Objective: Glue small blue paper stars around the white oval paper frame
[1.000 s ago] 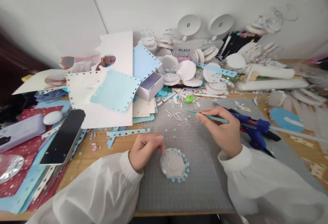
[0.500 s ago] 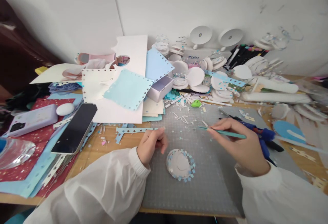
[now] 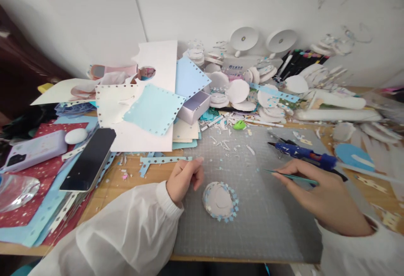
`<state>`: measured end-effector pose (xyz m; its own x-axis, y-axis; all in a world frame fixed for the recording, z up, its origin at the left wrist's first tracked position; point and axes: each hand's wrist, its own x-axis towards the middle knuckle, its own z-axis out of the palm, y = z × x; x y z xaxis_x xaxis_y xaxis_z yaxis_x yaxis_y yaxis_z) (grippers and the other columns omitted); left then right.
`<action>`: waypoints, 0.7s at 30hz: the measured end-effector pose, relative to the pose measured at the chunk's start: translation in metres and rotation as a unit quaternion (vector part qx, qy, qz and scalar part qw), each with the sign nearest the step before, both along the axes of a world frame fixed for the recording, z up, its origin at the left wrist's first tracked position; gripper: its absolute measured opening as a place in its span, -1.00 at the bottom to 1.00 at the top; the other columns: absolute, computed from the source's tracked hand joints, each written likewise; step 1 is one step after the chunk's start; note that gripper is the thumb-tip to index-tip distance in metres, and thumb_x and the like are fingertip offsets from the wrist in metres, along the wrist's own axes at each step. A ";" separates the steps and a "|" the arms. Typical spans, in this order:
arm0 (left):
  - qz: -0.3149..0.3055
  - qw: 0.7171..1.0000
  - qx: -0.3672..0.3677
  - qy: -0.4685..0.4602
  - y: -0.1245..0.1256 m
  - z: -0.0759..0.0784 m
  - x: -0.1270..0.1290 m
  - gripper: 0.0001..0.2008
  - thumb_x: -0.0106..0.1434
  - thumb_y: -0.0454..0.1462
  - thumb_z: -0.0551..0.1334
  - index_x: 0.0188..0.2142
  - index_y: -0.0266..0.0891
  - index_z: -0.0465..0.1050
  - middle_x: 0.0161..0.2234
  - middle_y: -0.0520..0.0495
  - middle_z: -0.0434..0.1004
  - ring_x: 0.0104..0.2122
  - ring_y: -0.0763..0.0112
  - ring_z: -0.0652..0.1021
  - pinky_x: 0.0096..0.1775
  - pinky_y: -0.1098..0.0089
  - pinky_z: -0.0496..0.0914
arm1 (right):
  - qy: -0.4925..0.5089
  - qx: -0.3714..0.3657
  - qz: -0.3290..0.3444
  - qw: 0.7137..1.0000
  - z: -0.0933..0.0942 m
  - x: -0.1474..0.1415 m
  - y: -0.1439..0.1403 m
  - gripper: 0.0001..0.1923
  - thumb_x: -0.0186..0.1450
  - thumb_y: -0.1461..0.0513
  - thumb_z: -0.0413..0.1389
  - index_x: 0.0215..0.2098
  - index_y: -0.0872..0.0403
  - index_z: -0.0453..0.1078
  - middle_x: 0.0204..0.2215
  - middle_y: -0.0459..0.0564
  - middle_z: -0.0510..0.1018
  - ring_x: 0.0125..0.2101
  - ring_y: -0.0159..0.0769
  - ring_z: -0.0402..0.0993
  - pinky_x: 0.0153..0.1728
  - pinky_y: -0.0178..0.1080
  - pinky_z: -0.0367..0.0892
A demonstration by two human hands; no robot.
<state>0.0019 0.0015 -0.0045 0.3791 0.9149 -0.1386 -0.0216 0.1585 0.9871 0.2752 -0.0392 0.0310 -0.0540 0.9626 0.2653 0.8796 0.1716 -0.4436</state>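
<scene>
Right hand (image 3: 328, 200) has drawn back from the scraps, pinching teal tweezers (image 3: 292, 176) | left hand (image 3: 184, 178) loosely curled beside disc (image 3: 220, 201) | star trim looks complete.

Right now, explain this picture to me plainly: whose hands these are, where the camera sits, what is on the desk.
There is no machine here. The camera is worn on a person's head and looks down at their own two hands. The left hand is loosely curled and holds nothing, resting on the grey cutting mat beside a round paper disc edged with blue stars. The right hand holds thin teal tweezers. Beyond it lies a blue glue gun. A dark phone, paper sheets and scraps crowd the wooden desk.
</scene>
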 end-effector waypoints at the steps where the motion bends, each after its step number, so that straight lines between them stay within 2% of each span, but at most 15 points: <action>1: 0.000 1.000 0.002 0.001 0.000 0.000 0.000 -0.41 0.26 -0.08 -0.04 -0.86 -0.22 0.10 -0.84 0.06 0.01 -0.73 0.55 0.10 -0.57 0.38 0.00 | 0.000 -0.004 0.002 1.000 -0.002 0.001 0.000 -0.77 0.19 0.06 0.07 -0.51 0.02 0.35 -0.52 -0.07 0.53 -0.49 -0.24 0.47 -0.46 -0.23 0.33; 5: 0.001 1.000 0.004 0.000 0.001 -0.001 0.000 -0.40 0.26 -0.08 -0.04 -0.87 -0.22 0.11 -0.84 0.07 0.01 -0.73 0.55 0.09 -0.57 0.38 0.00 | 0.018 -0.011 -0.001 1.000 -0.007 0.002 -0.001 -0.80 0.18 0.08 0.09 -0.49 0.01 0.36 -0.49 -0.07 0.54 -0.43 -0.20 0.48 -0.42 -0.21 0.33; 8: -0.008 1.000 0.005 -0.002 0.001 -0.001 0.000 -0.40 0.26 -0.08 -0.02 -0.87 -0.23 0.13 -0.84 0.06 0.02 -0.73 0.56 0.10 -0.57 0.38 0.01 | 0.063 -0.006 -0.011 0.998 -0.004 0.000 -0.003 -0.80 0.17 0.07 0.12 -0.49 0.01 0.36 -0.48 -0.05 0.54 -0.42 -0.19 0.48 -0.40 -0.20 0.36; 13: -0.035 0.999 0.023 0.002 0.002 0.003 -0.001 -0.48 0.19 -0.08 0.13 -0.81 -0.29 0.27 -0.79 0.04 0.19 -0.69 0.57 0.18 -0.55 0.43 0.09 | 0.142 -0.011 0.001 0.990 0.007 -0.013 -0.007 -0.83 0.12 0.10 0.20 -0.50 0.01 0.36 -0.44 -0.04 0.53 -0.43 -0.24 0.46 -0.52 -0.27 0.35; 17: -0.054 0.998 0.041 0.010 0.003 0.002 -0.001 -0.62 0.13 -0.08 0.23 -0.61 -0.36 0.51 -0.69 -0.02 0.35 -0.64 0.53 0.25 -0.54 0.45 0.12 | 0.228 0.027 0.066 0.971 0.009 -0.029 0.000 -0.90 0.13 0.23 0.21 -0.48 -0.01 0.37 -0.49 -0.08 0.48 -0.43 -0.30 0.44 -0.45 -0.29 0.37; 21: -0.061 0.997 0.039 0.011 0.003 -0.002 0.000 -0.64 0.11 -0.08 0.26 -0.44 -0.40 0.59 -0.73 0.03 0.25 -0.66 0.56 0.16 -0.59 0.45 0.05 | 0.326 0.032 0.124 0.937 0.004 -0.050 0.013 -0.87 0.12 0.34 0.21 -0.45 0.00 0.36 -0.52 -0.08 0.46 -0.45 -0.30 0.45 -0.54 -0.32 0.36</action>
